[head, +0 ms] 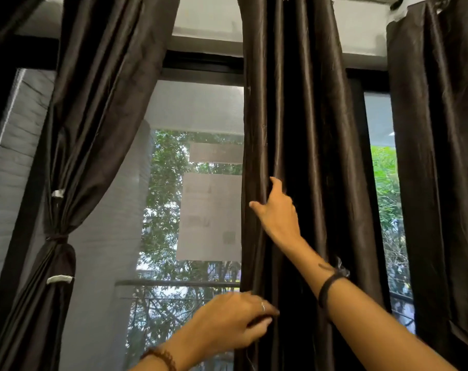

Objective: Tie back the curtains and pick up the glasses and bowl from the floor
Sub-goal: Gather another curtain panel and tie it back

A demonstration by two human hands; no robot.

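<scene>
Curtains of dark, glossy brown fabric hang across a black-framed window (200, 70) in the head view. The left curtain (93, 103) is already gathered and cinched at mid-height by a tie (56, 238), its lower part falling in a tight bundle near the left edge of the window. The middle curtain (302, 129) hangs loose in long vertical folds, and both hands are on its left edge. The right hand (277, 212) reaches up along that edge: its thumb sticks out to the left over the hem, while the fingers curl into a fold and grip the cloth. The right wrist carries a dark band (330, 286). Lower down, the left hand (233, 317) closes on the same edge, fingers bent together and pinching the fabric; a ring (263, 307) shows on one finger and a beaded bracelet (162, 357) on the wrist. A third curtain (441, 156) hangs untied at the right edge. Through the glass, green trees (168, 183) and a pale sheet of paper (208, 215) stuck to the pane are visible. Glasses and bowl do not show in this view.
</scene>
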